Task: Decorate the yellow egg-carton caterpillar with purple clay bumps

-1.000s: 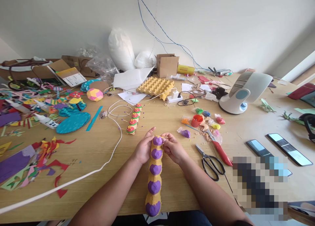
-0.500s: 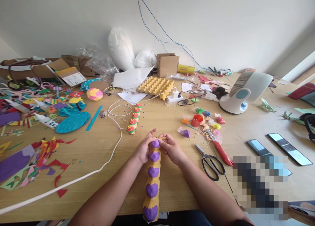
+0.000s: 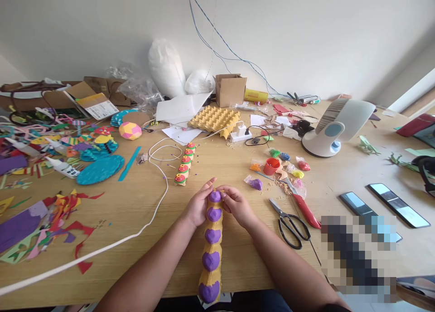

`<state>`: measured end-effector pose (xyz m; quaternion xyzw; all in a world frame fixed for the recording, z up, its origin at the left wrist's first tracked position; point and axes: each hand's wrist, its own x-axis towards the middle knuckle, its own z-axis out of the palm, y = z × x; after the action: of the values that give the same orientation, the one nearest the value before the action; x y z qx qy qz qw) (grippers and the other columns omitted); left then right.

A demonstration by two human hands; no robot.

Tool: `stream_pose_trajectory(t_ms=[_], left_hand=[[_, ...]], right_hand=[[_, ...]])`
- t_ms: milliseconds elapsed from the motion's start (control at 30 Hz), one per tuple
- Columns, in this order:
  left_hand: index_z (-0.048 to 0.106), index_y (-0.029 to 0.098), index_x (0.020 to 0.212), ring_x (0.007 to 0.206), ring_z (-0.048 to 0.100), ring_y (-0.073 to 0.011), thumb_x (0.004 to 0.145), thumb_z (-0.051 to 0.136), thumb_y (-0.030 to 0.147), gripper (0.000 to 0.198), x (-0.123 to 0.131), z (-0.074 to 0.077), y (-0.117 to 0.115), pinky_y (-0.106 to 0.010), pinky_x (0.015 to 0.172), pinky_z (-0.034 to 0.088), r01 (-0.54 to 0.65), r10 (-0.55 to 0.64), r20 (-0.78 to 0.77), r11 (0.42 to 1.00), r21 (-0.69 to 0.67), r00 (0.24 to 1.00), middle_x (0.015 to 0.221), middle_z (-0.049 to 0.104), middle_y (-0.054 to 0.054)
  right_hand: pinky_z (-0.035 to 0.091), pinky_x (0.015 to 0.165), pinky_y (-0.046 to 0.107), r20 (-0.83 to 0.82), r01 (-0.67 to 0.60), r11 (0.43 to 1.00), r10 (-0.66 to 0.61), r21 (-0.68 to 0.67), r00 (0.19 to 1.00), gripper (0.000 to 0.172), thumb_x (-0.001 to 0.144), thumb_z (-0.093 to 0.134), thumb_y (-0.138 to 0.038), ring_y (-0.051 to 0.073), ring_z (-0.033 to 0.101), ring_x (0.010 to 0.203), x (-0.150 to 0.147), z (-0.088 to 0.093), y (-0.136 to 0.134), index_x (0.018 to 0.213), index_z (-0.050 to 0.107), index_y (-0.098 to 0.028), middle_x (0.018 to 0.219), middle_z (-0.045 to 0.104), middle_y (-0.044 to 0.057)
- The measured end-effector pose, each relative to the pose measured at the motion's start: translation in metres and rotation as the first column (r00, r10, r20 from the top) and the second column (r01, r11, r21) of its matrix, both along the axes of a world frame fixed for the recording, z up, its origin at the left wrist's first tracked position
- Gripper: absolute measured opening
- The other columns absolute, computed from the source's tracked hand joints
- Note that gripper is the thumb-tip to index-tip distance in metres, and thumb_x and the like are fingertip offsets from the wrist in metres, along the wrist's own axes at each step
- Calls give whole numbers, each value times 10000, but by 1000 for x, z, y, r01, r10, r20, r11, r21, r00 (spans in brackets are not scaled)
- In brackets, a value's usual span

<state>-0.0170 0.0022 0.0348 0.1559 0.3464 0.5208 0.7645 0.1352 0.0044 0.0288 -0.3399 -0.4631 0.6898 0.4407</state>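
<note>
A long strip of yellow egg carton [image 3: 213,248] points away from me, its row of bumps capped with purple clay [image 3: 210,260]. My left hand [image 3: 200,204] is closed on the left side of its far end. At the right of that same end, my right hand [image 3: 237,206] pinches the rim by the last purple bump. Fingertips hide part of the edge there. Beyond my hands lies a smaller carton strip [image 3: 184,165] with red and green bumps, pins scattered around it. A bag of purple clay [image 3: 254,183] is to the right.
Black-handled scissors [image 3: 290,223] and a red-handled knife [image 3: 306,210] lie right of my arm. A white cable [image 3: 149,222] crosses the left side. Farther back are a yellow egg tray [image 3: 215,119], a red cup [image 3: 272,166] and a fan [image 3: 335,128]. Paper scraps [image 3: 68,216] cover the left.
The strip's near end has shifted slightly away from me and to the right. Both hands keep hold of the far end, with the fingers slightly readjusted.
</note>
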Motion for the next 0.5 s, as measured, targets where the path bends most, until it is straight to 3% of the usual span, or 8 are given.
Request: stream_pose_trajectory(t_ms=[133, 500], left_hand=[[453, 229, 1468, 693, 689, -150, 931, 621, 207, 564, 0, 0, -1, -257, 656, 563, 18, -18, -26, 999, 26, 1000, 843, 698, -21], [413, 224, 1526, 735, 699, -142, 923, 631, 189, 642, 0, -4, 1, -241, 687, 564, -9, 10, -50, 1000, 15, 999, 862, 715, -24]], right_hand=[[242, 490, 243, 38, -2, 1000, 2, 9, 999, 359, 828, 722, -513, 72, 357, 506, 0, 0, 0, 961, 707, -180, 642, 496, -43], [234, 499, 242, 51, -51, 998, 50, 26, 997, 385, 860, 681, -525, 71, 306, 517, 2, -4, 1, 1044, 752, -194, 642, 453, -48]])
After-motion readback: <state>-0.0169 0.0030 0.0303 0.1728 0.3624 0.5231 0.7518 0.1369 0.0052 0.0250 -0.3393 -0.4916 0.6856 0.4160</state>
